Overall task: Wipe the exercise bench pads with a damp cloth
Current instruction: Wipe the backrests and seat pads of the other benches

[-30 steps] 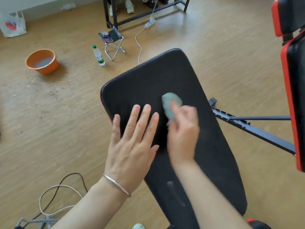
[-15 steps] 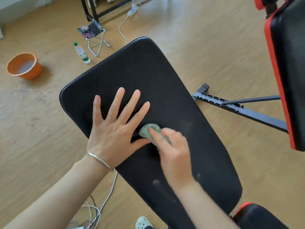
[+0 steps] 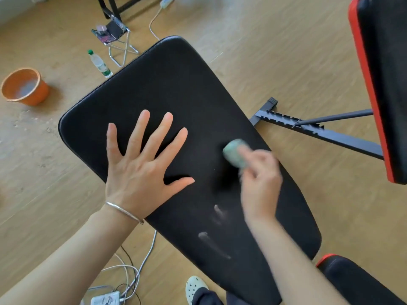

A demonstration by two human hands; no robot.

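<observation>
Bright daylight, one grip blurred.
Your view is evenly lit; the floor (image 3: 275,51) washes out to pale glare near the top edge. Your right grip (image 3: 259,179) and the cloth (image 3: 233,153) smear with motion blur and throw a soft dark shadow on the pad (image 3: 176,89). Your left grip (image 3: 136,170) is sharp. The wide lens bends the floorboards at the edges.

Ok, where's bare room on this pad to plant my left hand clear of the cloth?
Free: the pad at its far end, beyond the left hand; also nearer you, around the pale streaks. Crowded: mid-right, where the right hand rubs the cloth.
</observation>
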